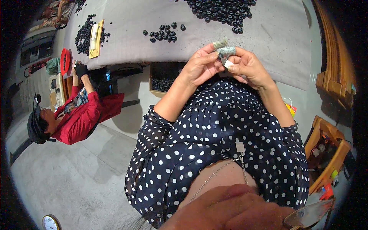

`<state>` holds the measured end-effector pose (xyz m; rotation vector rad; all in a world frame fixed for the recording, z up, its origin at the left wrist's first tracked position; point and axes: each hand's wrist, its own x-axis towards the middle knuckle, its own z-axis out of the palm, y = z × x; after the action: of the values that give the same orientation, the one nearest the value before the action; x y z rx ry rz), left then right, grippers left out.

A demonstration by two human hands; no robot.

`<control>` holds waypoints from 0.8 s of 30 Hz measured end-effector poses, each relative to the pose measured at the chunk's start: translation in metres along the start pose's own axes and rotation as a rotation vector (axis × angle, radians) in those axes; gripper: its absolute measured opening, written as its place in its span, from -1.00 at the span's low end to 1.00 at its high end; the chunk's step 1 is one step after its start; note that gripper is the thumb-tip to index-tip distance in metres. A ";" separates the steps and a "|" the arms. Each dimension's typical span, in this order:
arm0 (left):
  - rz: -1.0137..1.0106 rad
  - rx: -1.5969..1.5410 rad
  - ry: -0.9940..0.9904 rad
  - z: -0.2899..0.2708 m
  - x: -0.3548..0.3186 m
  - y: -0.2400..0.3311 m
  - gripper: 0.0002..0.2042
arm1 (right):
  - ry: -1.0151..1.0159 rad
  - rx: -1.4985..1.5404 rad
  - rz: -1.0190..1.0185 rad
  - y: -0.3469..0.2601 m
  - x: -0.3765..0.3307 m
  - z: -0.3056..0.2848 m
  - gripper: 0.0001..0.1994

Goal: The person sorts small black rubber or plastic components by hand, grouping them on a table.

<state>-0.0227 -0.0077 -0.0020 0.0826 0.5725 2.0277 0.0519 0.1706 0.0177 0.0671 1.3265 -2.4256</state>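
Observation:
Both of my hands meet at the table's near edge, just above my lap. My left hand [200, 66] is closed, thumb and fingers pinching a small black piece [222, 58]. Pale greenish tape [219, 45] wraps its index fingertip. My right hand [249, 68] is closed too, its thumb and fingers on a small white-ended thing [228, 63] that touches or nearly touches the black piece. Grey speckled tape [227, 50] covers its index finger. The fingers hide most of both held things, so their exact kind does not show.
A big pile of black ring-shaped parts [220, 9] lies on the grey-covered table [126, 46]. A smaller group [163, 33] is left of it. A box of black parts [159, 85] stands below the edge. A person in red [82, 119] works at left. Wooden furniture [333, 73] stands right.

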 end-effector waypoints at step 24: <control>0.030 0.184 0.056 0.009 0.000 -0.003 -0.58 | 0.102 0.089 -0.076 0.007 0.003 0.000 -0.73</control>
<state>-0.0174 -0.0031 0.0042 0.1458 0.7962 2.0074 0.0516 0.1663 0.0112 0.1688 1.2843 -2.5760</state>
